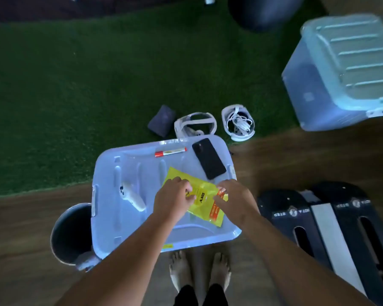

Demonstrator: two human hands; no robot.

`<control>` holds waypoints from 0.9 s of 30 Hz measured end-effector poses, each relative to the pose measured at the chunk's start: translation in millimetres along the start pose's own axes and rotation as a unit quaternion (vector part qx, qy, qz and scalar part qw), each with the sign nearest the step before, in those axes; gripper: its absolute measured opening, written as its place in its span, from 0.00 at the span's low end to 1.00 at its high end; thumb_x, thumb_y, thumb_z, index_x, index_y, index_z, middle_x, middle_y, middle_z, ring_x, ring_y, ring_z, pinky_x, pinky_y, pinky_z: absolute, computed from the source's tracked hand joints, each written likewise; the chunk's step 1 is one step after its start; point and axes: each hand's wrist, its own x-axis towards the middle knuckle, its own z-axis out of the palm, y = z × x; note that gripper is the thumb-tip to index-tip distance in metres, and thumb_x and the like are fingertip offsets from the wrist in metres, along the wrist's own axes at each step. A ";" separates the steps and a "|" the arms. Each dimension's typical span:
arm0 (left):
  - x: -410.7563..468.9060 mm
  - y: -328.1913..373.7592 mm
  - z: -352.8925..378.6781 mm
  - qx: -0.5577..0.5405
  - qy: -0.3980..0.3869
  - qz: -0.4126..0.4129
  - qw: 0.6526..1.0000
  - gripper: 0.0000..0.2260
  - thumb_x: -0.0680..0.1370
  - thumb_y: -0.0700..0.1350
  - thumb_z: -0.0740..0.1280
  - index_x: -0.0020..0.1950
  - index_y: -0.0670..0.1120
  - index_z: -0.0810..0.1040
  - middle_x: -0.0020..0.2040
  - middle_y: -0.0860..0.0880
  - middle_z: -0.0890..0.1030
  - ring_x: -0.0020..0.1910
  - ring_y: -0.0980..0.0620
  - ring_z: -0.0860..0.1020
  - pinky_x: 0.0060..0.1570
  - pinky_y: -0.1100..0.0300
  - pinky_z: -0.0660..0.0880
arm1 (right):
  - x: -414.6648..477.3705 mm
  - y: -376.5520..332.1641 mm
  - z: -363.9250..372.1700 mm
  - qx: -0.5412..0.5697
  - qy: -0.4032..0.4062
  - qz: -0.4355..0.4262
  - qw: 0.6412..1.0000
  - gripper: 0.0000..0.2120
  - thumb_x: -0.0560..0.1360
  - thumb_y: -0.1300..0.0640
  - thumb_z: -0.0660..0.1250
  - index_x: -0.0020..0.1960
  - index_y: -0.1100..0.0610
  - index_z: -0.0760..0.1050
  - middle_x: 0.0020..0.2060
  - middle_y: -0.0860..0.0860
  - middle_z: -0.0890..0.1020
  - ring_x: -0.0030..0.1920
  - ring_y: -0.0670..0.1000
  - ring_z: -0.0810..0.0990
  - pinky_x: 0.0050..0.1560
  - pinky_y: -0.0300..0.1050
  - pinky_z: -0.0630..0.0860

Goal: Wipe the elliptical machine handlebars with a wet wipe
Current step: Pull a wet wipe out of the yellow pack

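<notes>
The left hand [175,196] and right hand [233,200] pinch the yellow wipe pack [202,191] lying on the bin lid [131,173].

Wipe packet [200,196]: thin yellow plastic film, crinkled and glossy as we see it, with an orange printed strip.
Bin lid [128,230]: translucent moulded plastic, smooth, with a soft sheen.
Phone [209,158]: black and smooth; we read a faint satin shine.
Marker [170,151]: smooth plastic.
Controller [132,196]: white hard plastic, smooth.
Turf [75,85]: green synthetic pile, rough and matt.
Floor [296,155]: wood-look boards, smooth, low sheen.
Bucket [62,217]: we take it for metal, dull grey.
Machine base [281,208]: black, matt, plastic as far as we can tell.
Pouch [161,121]: dark grey, cloth-like to us, matt.
</notes>
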 end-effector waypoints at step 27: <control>61.7 -99.0 80.4 -0.063 0.060 -0.139 0.986 0.06 0.77 0.47 0.67 0.49 0.46 0.79 0.50 0.46 0.83 0.53 0.41 0.80 0.52 0.49 0.75 | 63.5 71.9 129.6 -0.140 -0.053 0.011 0.989 0.24 0.75 0.51 0.71 0.69 0.54 0.72 0.68 0.49 0.70 0.70 0.52 0.66 0.65 0.48 0.72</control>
